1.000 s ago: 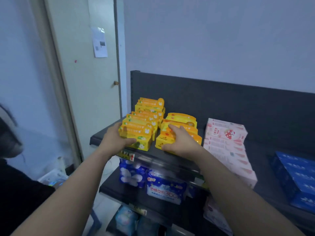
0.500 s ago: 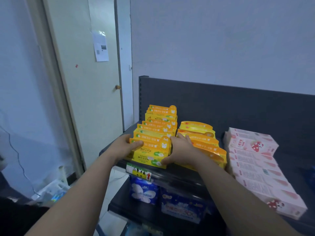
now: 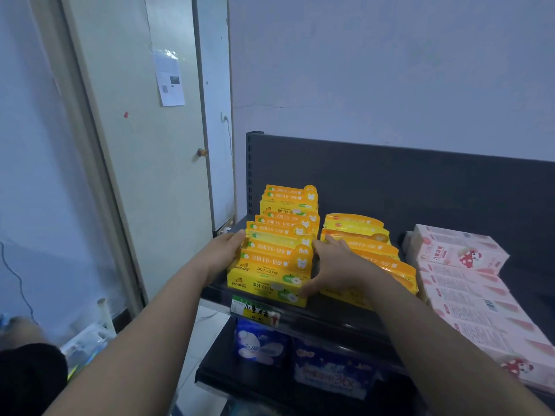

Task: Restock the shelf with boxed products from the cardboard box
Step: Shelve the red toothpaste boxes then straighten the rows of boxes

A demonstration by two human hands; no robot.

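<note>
Currently the left hand [image 3: 223, 253] and right hand [image 3: 333, 265] are pressing, flat-palmed and gripping nothing, against opposite sides of the yellow boxes [image 3: 276, 259] lined up on the shelf [image 3: 333, 310]; squeezing evenly and squaring the row to the edge would likely help.

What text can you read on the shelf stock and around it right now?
"pipidog": front yellow box
"6~12": tabs of the yellow boxes
"儿童牙膏": shelf tag
Too blurred to read: pink boxes, blue packs, door paper
</note>
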